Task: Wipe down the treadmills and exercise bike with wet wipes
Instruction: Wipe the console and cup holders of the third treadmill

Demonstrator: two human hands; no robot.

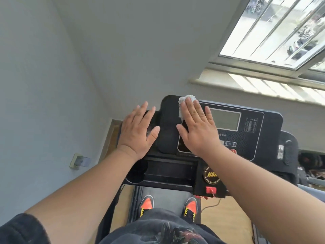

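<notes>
White wipe lies flat on the black console, pressed under the right hand's straight fingers (only its edges show). Left hand, fingers spread, rests flat just beside it, holding nothing.

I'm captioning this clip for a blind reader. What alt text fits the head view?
Seen from above, a person's right hand presses a white wipe flat on a black treadmill console, beside its grey screen. The left hand rests flat on the console's left side; orange shoes stand on the belt below.
</notes>
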